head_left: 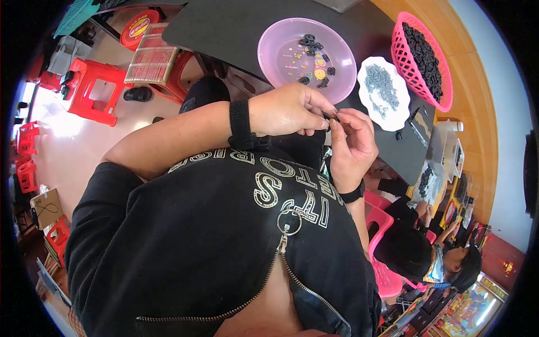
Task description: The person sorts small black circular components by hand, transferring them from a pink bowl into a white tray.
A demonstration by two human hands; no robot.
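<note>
We pinch a small dark piece (327, 125) between our left hand (289, 110) and right hand (353, 143) by the near edge of the tabletop (224, 31), presumably to steady it from both sides, with the pink bowl (274, 48) and white plate (393, 119) close, likely for easy reach.

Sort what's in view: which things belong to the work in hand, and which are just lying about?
Likely part of the work:
small dark piece, at the fingertips of left hand and right hand
purple bowl with black pieces
white scalloped dish of grey pieces
pink basket of black parts

Seemingly just lying about:
red stools
cardboard box
teal basket
</note>
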